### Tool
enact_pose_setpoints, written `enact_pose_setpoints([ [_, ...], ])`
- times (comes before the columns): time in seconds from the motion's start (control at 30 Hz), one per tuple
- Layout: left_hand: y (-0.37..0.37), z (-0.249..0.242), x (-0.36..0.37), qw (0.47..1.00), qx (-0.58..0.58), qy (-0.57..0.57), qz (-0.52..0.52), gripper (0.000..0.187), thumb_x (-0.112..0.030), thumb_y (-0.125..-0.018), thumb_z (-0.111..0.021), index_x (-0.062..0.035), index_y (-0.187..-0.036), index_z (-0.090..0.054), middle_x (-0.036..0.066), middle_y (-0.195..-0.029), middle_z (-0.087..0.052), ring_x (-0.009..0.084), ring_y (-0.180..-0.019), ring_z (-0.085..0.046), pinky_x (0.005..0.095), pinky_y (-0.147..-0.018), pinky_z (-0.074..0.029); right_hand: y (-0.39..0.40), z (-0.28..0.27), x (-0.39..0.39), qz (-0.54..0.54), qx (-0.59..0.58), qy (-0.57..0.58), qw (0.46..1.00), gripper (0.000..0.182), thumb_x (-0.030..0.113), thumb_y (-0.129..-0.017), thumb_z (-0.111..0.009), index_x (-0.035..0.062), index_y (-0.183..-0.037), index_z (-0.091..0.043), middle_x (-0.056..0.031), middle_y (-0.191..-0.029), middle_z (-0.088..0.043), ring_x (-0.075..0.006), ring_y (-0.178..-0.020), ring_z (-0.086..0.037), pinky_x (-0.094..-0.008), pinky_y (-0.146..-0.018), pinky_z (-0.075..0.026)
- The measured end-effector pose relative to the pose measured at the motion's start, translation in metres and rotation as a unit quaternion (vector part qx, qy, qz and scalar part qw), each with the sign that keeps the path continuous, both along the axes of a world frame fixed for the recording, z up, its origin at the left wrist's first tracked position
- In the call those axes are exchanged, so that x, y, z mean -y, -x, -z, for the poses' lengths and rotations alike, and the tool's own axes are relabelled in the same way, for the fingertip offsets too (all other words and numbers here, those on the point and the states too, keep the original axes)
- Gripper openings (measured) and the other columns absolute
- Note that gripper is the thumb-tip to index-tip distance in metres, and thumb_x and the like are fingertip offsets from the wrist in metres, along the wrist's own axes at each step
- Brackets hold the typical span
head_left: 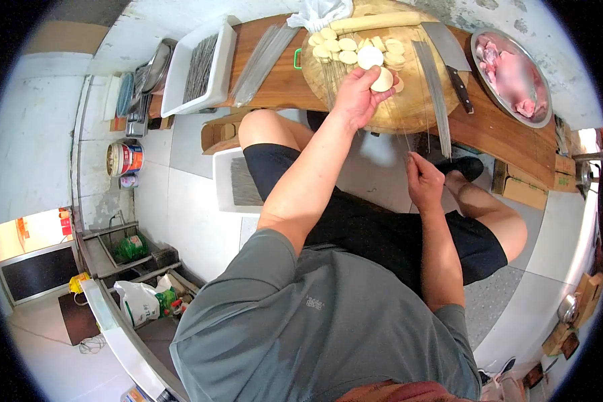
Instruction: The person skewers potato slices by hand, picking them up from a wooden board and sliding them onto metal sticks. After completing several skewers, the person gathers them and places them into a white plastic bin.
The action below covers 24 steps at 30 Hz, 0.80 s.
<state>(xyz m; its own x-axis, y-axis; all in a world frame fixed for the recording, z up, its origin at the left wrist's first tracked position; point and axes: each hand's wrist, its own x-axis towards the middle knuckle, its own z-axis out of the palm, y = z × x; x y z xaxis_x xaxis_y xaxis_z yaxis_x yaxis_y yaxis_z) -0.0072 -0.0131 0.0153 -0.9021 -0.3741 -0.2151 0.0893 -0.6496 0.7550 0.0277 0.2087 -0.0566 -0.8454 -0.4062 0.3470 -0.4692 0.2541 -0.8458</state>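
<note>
My left hand (360, 99) is over the front of the round wooden board (409, 110), its fingers closed on pale round slices (382, 80). Beyond it, more pale slices (347, 45) lie in rows on the board. To the right and lower, my right hand (424, 175) pinches a thin skewer (409, 142) that points up toward the slices. A bundle of thin metal skewers (433, 87) lies on the board's right side, its ends past the front edge. A pale roll (375, 22) rests along the back.
A cleaver (449, 50) lies right of the slices. Farther right stands a metal bowl (547, 100) of raw meat. Plastic-wrapped skewers (264, 57) and a white tray (226, 50) of skewers are on the left. Another white tray (223, 181) is below, by my leg.
</note>
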Motion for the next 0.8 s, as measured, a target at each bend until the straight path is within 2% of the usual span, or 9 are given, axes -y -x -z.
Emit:
enact_pose_setpoints([
  [0.13,0.003,0.006,0.009,0.999,-0.031,-0.034,0.009,0.028,-0.018,-0.097,-0.051,0.0014,-0.117,-0.048,0.017,-0.108,-0.063,0.0283,-0.096,-0.064,0.0393,-0.079,-0.057,-0.001,0.001,-0.001,-0.003,0.007,-0.004,1.0,0.014,0.008,-0.084,-0.065,0.0031,-0.097,-0.068,-0.0161,-0.081,-0.068,-0.0268,-0.069,-0.067,-0.0318,-0.062,-0.052],
  [0.63,0.001,0.001,0.003,0.999,-0.01,0.038,0.005,0.026,-0.019,-0.097,-0.051,0.0022,-0.111,-0.053,0.015,-0.103,-0.065,0.0256,-0.093,-0.065,0.0367,-0.077,-0.057,-0.005,0.002,-0.002,-0.011,0.019,-0.026,0.999,0.016,0.011,-0.085,-0.065,0.0033,-0.098,-0.068,-0.016,-0.083,-0.068,-0.0271,-0.072,-0.068,-0.0331,-0.065,-0.053],
  [0.8,-0.002,0.005,0.001,0.999,-0.025,0.025,0.003,0.024,-0.017,-0.096,-0.051,0.0014,-0.111,-0.054,0.014,-0.102,-0.065,0.0244,-0.091,-0.065,0.0368,-0.076,-0.057,-0.006,-0.005,-0.002,-0.015,0.028,-0.024,0.999,0.015,0.011,-0.085,-0.064,0.003,-0.097,-0.068,-0.0163,-0.083,-0.068,-0.027,-0.072,-0.068,-0.0324,-0.065,-0.053],
])
